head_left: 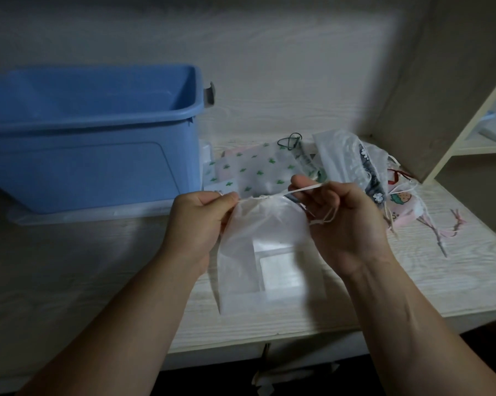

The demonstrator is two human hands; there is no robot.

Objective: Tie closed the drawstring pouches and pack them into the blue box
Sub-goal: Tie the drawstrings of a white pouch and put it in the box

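Head view: a frosted white pouch point(258, 241) is held up over the pale wooden table point(69, 281), between the two hands. Its gathered mouth is pinched at the left corner by the left hand point(201, 221), thumb and forefinger closed on the fabric. The white drawstring point(301, 190) is drawn out taut to the right and gripped by the right hand point(344, 224), fingers curled round the cord, loose ends trailing across the palm. A white rectangular shape is seen through the pouch. Behind the hands, other pouches are heaped on the table, a cactus-print pouch point(258, 170) lying nearest the blue box point(83, 161), which is stood at the left, open-topped, on a clear lid point(83, 217).
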